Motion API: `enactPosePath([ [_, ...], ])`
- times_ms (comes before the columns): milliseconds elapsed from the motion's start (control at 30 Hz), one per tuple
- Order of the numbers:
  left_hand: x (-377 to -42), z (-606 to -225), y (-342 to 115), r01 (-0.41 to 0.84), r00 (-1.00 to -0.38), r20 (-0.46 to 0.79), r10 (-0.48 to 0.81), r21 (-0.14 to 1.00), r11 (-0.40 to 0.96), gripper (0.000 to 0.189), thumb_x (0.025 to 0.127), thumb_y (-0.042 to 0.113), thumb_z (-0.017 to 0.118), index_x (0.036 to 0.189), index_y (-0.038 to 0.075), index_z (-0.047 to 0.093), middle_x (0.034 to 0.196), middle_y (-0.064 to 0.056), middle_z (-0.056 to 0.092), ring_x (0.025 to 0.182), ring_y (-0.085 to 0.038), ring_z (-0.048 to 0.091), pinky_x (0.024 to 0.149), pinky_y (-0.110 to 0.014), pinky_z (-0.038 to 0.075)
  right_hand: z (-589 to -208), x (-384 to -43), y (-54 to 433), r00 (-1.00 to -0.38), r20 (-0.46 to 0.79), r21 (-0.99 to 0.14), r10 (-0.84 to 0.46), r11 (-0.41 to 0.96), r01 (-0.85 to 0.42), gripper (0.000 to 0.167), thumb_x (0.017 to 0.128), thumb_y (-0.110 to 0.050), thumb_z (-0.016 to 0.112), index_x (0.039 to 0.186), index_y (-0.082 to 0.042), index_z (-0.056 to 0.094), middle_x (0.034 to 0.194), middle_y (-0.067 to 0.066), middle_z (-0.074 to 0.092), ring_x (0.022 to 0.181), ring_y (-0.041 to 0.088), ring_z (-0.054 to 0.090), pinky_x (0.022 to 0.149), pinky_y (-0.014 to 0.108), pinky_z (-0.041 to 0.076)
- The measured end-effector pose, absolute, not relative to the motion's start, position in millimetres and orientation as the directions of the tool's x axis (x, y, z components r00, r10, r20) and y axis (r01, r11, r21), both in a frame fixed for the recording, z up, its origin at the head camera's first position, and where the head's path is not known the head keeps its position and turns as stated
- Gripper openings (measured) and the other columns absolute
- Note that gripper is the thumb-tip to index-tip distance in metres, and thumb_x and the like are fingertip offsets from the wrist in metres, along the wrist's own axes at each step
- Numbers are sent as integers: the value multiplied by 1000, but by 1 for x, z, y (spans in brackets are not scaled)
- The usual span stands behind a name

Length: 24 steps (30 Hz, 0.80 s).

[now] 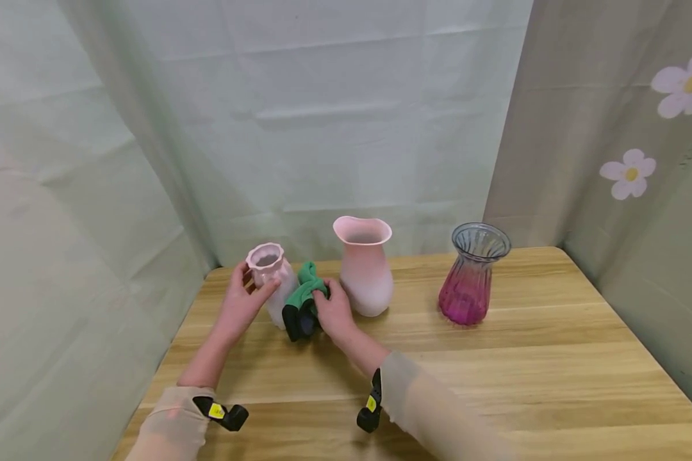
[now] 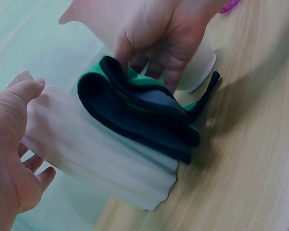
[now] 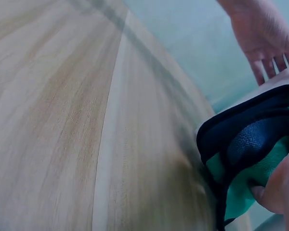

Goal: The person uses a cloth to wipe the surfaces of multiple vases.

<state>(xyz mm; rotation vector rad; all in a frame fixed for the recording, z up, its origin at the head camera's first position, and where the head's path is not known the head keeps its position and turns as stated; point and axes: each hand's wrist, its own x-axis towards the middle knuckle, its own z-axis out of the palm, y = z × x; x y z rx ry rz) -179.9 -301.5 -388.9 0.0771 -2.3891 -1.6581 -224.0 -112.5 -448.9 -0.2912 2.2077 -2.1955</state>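
Observation:
At the table's left, a small pale pink vase [image 1: 288,282] with a scalloped rim stands with my left hand [image 1: 243,301] at its neck. The thumb lies on the near side and the fingers reach round the other side. My right hand [image 1: 336,310] pinches a folded green cloth [image 1: 307,288] with dark edging and a dark blue inner side. In the left wrist view the bunched cloth [image 2: 139,113] overlaps the side of the vase [image 2: 106,159]. From the right wrist, the thumb shows pressed onto the green fabric [image 3: 241,195].
A taller pink-and-white vase [image 1: 366,275] with a flared mouth stands just right of the cloth. Farther right is a ribbed glass vase [image 1: 469,282], clear grey above and magenta below. The wooden table [image 1: 530,378] backs onto pale curtains [image 1: 346,128].

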Motion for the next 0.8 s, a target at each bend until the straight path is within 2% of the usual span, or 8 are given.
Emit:
enactPosePath([
  [333,-183,-390,-300,52,-957,160,-243,916,398,98,91,41,79,158,0,20,159,-20,28,146,-38,30,118,-54,31,-437,-218,-104,-973,157,-988,-170,-17,-156,18,104,-12,58,118,-1,62,119,10,63,117,27,56,103,40,47],
  [600,-184,-392,-295,34,-938,187,-293,888,459,97,87,43,83,154,1,27,150,-20,33,132,-34,41,107,-48,43,-441,-220,-103,-973,157,-987,-167,-12,-157,17,103,-9,58,118,-2,62,120,10,63,119,28,56,104,41,47],
  [800,-184,-392,-294,45,-934,208,-289,874,483,95,87,42,82,153,0,29,148,-20,35,129,-34,43,104,-47,44,-441,-220,-103,-973,164,-986,-163,-8,-165,17,102,-9,59,117,-2,62,121,12,63,118,27,56,104,42,47],
])
